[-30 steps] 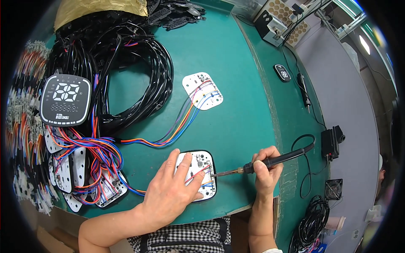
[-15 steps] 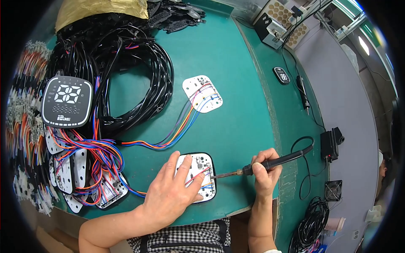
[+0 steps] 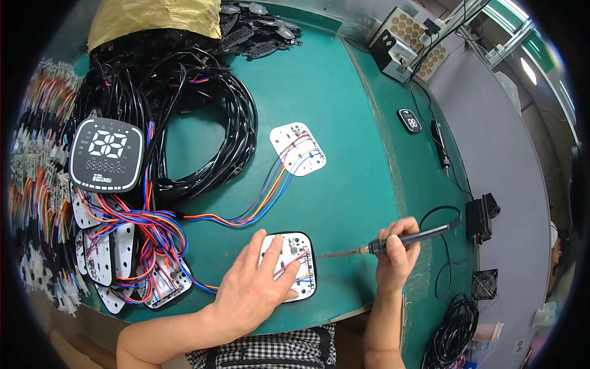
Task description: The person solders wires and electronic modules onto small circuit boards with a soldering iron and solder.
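A white circuit board (image 3: 303, 242) in a dark rounded housing lies near the table's front edge. My left hand (image 3: 253, 286) rests over its left part, holding it down, with thumb and fingertips beside the thin coloured wires (image 3: 291, 265). Part of the board is hidden under that hand. My right hand (image 3: 397, 252) grips the black handle of a soldering iron (image 3: 410, 238). Its thin tip points left at the board's right edge; whether the tip touches is unclear. Farther back, a second white circuit board (image 3: 298, 149) lies with red, blue and orange wires attached.
Black cable coils (image 3: 239, 132) and a display unit (image 3: 106, 154) fill the left side, beside bundled wire ends (image 3: 37, 166). Wired boards (image 3: 166, 283) lie below. Right of the table strip are another iron (image 3: 440, 147), a small display (image 3: 409, 121), a black stand (image 3: 479, 218) and a fan (image 3: 485, 284).
My right hand has drawn the soldering iron a little to the right, away from the board's edge. My left hand stays on the board. The whole view has shifted slightly.
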`<state>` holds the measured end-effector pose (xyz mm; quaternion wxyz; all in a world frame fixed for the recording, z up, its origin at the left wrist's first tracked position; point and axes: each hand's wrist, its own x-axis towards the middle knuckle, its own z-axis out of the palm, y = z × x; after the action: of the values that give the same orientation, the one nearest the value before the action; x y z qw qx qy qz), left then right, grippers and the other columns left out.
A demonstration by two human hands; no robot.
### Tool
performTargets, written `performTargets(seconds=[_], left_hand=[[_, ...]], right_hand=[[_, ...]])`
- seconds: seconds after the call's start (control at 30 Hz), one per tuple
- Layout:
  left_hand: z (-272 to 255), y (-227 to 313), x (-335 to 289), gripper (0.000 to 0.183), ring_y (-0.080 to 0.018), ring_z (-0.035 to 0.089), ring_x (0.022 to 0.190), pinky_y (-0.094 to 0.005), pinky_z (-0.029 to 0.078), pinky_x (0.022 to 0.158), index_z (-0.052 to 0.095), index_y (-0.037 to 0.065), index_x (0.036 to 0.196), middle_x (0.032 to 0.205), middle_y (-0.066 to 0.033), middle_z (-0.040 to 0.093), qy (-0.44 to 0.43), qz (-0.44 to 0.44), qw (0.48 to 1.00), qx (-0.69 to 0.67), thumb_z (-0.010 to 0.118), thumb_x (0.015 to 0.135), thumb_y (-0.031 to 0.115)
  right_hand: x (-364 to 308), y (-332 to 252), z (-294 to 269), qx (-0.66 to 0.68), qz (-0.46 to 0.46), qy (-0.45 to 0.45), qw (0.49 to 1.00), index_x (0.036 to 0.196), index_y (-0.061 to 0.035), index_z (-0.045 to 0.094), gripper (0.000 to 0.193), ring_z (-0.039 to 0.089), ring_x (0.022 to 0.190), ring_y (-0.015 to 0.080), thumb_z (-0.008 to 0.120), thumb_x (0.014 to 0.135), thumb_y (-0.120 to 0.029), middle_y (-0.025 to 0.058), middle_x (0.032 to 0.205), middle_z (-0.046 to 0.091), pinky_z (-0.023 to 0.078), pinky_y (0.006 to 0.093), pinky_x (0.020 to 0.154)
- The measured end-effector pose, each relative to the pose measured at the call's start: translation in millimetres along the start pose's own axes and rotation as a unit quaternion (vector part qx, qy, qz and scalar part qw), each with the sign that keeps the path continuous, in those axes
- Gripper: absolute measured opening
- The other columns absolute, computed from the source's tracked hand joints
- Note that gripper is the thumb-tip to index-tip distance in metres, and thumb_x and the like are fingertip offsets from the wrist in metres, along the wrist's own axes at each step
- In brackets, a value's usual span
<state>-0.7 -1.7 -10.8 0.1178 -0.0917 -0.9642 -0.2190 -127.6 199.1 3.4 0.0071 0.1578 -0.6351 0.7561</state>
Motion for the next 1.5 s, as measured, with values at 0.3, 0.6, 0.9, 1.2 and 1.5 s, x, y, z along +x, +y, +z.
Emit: performTargets(seconds=[0.3,0.6,0.9,1.2,1.5], left_hand=[[-0.2,0.7,-1.7,0.049,-0.0431,0.046,0.113,-0.046,0.048,0.088,0.063,0.015,0.106,0.109,-0.0189,0.052,-0.002,-0.006,1.0,0.003,0.076,0.063,0.033],[-2.1,-1.3,0.0,0.049,-0.0434,0.048,0.112,-0.0467,0.047,0.089,0.062,0.014,0.107,0.108,-0.0204,0.053,-0.01,0.006,1.0,0.019,0.075,0.064,0.034],[-2.1,-0.3,0.7,0.05,-0.0429,0.048,0.112,-0.0465,0.047,0.089,0.062,0.014,0.107,0.108,-0.0204,0.053,-0.008,0.006,1.0,0.021,0.075,0.064,0.035],[-2.1,1.1,1.2,0.049,-0.0424,0.049,0.111,-0.046,0.048,0.088,0.063,0.015,0.106,0.107,-0.0197,0.053,-0.005,0.001,1.0,0.019,0.075,0.063,0.035],[-2.6,0.1,0.4,0.048,-0.0421,0.049,0.111,-0.0458,0.048,0.088,0.063,0.015,0.105,0.107,-0.0192,0.053,-0.005,0.0,1.0,0.018,0.075,0.063,0.035]], right_hand=[[39.2,13.1,37.6,-0.058,0.117,-0.113,0.985,0.083,-0.0056,0.046,0.02,0.038,0.057,0.0017,0.063,0.08,-0.016,-0.0044,0.067,0.044,0.028,0.0184,0.049],[41.0,23.7,39.5,-0.066,0.125,-0.123,0.982,0.084,-0.005,0.047,0.019,0.038,0.058,0.0017,0.063,0.08,-0.014,-0.0038,0.068,0.045,0.029,0.0181,0.05],[41.1,24.5,36.9,-0.075,0.119,-0.126,0.982,0.084,-0.0041,0.048,0.019,0.039,0.061,0.0023,0.064,0.08,-0.015,-0.0033,0.071,0.046,0.031,0.0187,0.053],[40.3,23.2,36.8,-0.077,0.119,-0.126,0.982,0.085,-0.0039,0.048,0.02,0.04,0.062,0.0028,0.064,0.079,-0.014,-0.0031,0.071,0.046,0.031,0.0191,0.053],[39.3,22.5,38.7,-0.084,0.11,-0.132,0.982,0.085,-0.0037,0.048,0.021,0.04,0.062,0.0028,0.065,0.079,-0.015,-0.0029,0.071,0.047,0.032,0.0188,0.053]])
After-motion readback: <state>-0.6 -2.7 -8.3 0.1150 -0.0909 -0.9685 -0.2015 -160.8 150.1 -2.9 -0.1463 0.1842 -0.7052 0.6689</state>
